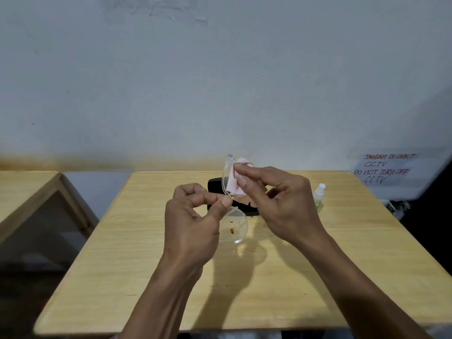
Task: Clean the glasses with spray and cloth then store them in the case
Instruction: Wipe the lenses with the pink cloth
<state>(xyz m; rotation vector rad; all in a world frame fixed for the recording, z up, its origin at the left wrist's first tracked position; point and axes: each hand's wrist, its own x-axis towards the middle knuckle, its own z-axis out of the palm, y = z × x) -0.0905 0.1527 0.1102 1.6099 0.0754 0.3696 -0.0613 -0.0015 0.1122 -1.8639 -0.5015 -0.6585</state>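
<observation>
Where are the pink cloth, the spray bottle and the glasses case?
pink cloth (pixel 232 184): head view, on the fabric behind the clear frame.
spray bottle (pixel 319 194): head view, on its body below the white cap.
glasses case (pixel 214 185): head view, on its dark left end.

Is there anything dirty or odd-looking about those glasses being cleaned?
Yes. The lower lens of the clear glasses, beside the left hand, carries orange-red specks and small droplets. The right hand presses a pink cloth on the upper lens, so the lower one looks not yet wiped.
</observation>
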